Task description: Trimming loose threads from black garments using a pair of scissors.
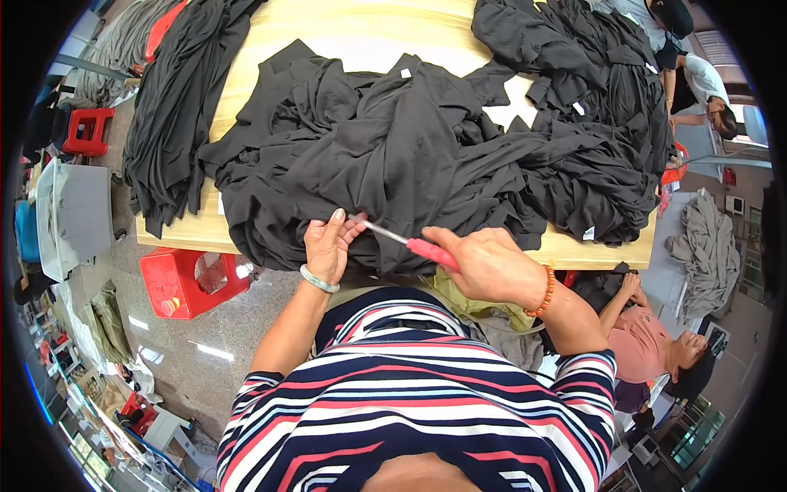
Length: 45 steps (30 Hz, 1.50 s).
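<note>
The slim metal shaft of a red-handled hand tool [433,253] lies at the near edge of a heap of charcoal-black garments [393,156], its tip pointing toward the person's left hand. The right hand [498,266] has the handle in a closed grip, fingers curled around it and the index finger lying along its upper side. The left hand [329,244] sits just beside the tip, thumb raised and the other fingers half curled, a small gap between them; whether they pinch a thread or a fold of cloth, I cannot tell. A pale green bangle [319,280] circles the left wrist, an orange bead bracelet [543,292] the right. The heap spreads over the front of a light wooden table [361,25] and hangs over its near edge, a small white label [405,74] showing near its far side. More dark garments [184,90] drape over the table's left side, and another dark pile [590,148] covers its right. Below the table's left front corner, a red plastic stool [168,283] stands on a shiny floor [184,361]; farther left is a whitish plastic bin [75,217]. To the right, a co-worker in a pink top [643,344] sits near a bundle of grey cloth [709,254].
</note>
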Tool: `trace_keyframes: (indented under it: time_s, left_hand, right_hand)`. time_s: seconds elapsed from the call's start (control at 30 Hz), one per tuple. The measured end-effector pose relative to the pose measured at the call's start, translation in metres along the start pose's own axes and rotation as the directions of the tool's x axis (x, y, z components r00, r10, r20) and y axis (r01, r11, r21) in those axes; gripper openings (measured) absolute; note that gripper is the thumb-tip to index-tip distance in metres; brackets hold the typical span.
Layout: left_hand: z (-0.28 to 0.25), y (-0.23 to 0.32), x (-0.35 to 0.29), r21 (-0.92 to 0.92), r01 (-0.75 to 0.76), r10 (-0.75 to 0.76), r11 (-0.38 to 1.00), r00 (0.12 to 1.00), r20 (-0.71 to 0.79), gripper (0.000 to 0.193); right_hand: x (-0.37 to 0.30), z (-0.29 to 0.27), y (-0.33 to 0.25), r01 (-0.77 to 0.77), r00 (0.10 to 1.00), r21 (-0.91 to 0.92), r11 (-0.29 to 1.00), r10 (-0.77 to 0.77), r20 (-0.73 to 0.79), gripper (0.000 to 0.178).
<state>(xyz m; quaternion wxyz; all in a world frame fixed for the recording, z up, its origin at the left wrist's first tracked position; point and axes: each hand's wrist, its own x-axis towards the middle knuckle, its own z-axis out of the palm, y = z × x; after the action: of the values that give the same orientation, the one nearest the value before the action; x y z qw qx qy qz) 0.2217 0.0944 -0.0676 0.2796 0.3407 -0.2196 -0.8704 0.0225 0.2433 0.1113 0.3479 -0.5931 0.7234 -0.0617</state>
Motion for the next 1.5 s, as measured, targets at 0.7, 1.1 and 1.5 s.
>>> trace_keyframes:
  time_s: [0.7, 1.1, 1.5]
  left_hand:
    - [0.230, 0.015, -0.051, 0.414, -0.800, -0.383, 0.435, 0.252, 0.889, 0.026]
    - [0.140, -0.010, -0.017, 0.608, -0.759, -0.298, 0.234, 0.539, 0.787, 0.031]
    - [-0.069, 0.112, -0.003, 0.840, -0.194, 0.322, -0.506, 0.861, 0.393, 0.065]
  right_hand:
    - [-0.018, 0.051, 0.136, 0.350, 0.852, 0.685, -0.639, 0.521, 0.051, 0.061]
    - [-0.185, -0.030, 0.301, -0.268, 0.290, 0.894, 0.359, 0.915, -0.281, 0.017]
    - [0.025, 0.050, 0.082, -0.079, 0.981, 0.357, 0.931, 0.136, -0.138, 0.059]
